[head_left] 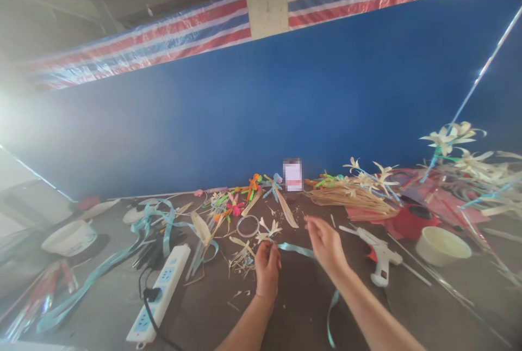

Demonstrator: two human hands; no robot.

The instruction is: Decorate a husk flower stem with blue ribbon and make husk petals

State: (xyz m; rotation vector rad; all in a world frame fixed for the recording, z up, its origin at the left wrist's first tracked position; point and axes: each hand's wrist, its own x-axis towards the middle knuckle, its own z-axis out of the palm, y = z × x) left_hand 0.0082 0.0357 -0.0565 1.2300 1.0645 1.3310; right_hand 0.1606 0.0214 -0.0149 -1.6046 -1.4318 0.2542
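My left hand (267, 267) is closed in a pinch on one end of a light blue ribbon (297, 249) above the dark table (293, 307). The ribbon runs right from that hand, passes under my right hand (325, 242) and trails down toward the front edge. My right hand hovers over the ribbon with its fingers loosely spread and slightly blurred; nothing shows in them. Just beyond my hands lie a small straw flower (269, 228) and a metal ring (248, 226).
A white power strip (160, 292) with a black plug lies at the left, among loose blue ribbon (161, 223). A white glue gun (379, 256), a cream bowl (442, 245), a straw bundle (350, 197) and straw flowers (448, 139) sit at the right. A blue wall stands behind.
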